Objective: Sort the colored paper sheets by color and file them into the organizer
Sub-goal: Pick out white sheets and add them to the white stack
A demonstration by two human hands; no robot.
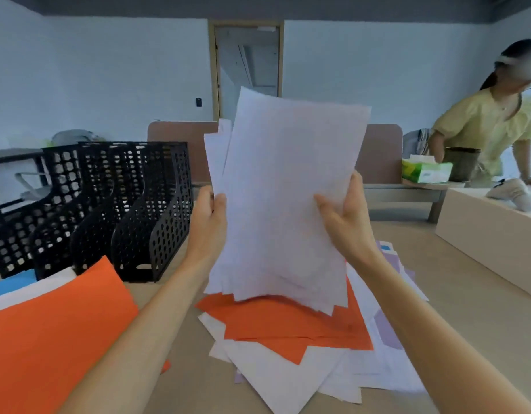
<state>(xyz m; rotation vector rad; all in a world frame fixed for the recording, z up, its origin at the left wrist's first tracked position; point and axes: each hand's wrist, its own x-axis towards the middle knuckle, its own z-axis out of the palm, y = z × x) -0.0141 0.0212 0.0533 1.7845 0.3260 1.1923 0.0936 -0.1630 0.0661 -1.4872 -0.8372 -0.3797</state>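
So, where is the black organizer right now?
In the head view the organizer stands on the table at the left, just behind the orange stack and left of the left hand.

Two hands up, left hand (209, 222) and right hand (345, 216); one white stack (288, 189); one black organizer (94, 204) far left; one tissue box (425, 171) far right.

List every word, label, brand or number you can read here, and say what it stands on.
No text here can be read.
Green tissue box: has printed markings, but they are too small and blurred to read.
White sheets held up by the left hand and right hand: no legible print.
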